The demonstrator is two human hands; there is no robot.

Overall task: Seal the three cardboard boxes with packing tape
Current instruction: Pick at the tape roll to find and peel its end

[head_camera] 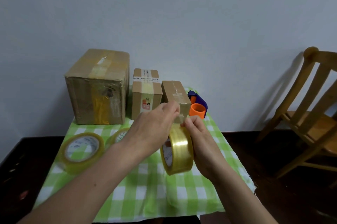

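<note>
While your right hand [200, 143] curls round the tape roll [179, 152], held on edge just in front of the small box [175, 94], your left hand [155, 125] pinches the free end of tape [179, 117] lifted from that roll. The middle box [146, 94] stands just left of the small box and the large box [98, 87] further left, with the purple-and-orange dispenser [197, 105] just to its right.

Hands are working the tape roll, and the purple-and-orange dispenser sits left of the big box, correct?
No. The head view shows the dispenser right of the smallest box, not left of the big box. The left hand and right hand do work the tape roll.
</note>
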